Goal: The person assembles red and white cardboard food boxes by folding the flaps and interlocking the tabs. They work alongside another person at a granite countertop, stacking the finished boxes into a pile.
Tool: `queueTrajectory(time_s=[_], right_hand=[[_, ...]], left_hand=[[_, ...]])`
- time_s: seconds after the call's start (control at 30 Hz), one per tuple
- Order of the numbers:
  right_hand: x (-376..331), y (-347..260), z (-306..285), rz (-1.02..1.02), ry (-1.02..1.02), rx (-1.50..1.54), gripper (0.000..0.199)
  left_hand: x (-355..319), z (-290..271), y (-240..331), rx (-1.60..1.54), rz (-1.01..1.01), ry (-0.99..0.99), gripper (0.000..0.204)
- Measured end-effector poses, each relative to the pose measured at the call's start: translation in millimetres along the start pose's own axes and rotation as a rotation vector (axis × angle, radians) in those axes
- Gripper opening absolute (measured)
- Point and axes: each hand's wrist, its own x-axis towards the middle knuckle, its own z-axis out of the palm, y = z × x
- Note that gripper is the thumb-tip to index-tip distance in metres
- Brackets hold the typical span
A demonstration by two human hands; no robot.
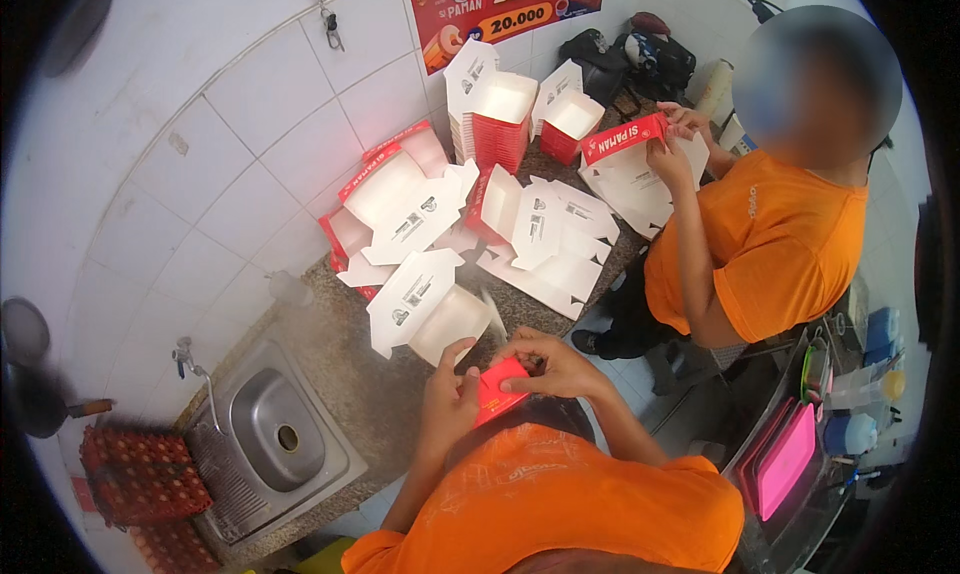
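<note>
Close to my body, at the counter's near edge, I hold a partly folded red-and-white cardboard food box. Its red side faces me, and its white lid flap stands open away from me. My left hand is closed on the left end of the red side, the thumb pressed against it. The right hand grips the other corner of that side with bent fingers. Just beyond lie more open boxes and flat white cardboard blanks.
Nested boxes form a tall stack by the wall, with a shorter stack beside it. A steel sink is set in the counter at left. At right a co-worker in orange folds another box. Pink trays stand behind.
</note>
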Motion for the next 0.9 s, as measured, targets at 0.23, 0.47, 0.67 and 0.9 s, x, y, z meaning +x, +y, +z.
queueTrajectory(time_s=[0.23,0.47,0.67,0.9], right_hand=[[7.7,7.5,12.5,-0.201,0.152,-0.169,0.033],[20.5,-34.4,19.8,-0.541,0.08,-0.684,0.06],[13.3,-25.7,-6.4,-0.339,0.336,-0.137,0.064],[28.5,34.4,-15.1,-0.092,0.638,0.107,0.054]], left_hand=[[1.7,-14.2,2.9,-0.097,0.072,-0.069,0.039],[10.7,-15.7,-0.6,-0.232,0.068,-0.014,0.043],[10.2,-84.3,-13.3,-0.565,0.128,-0.177,0.061],[-8.3,-85.6,-10.9,-0.264,0.259,-0.208,0.039]])
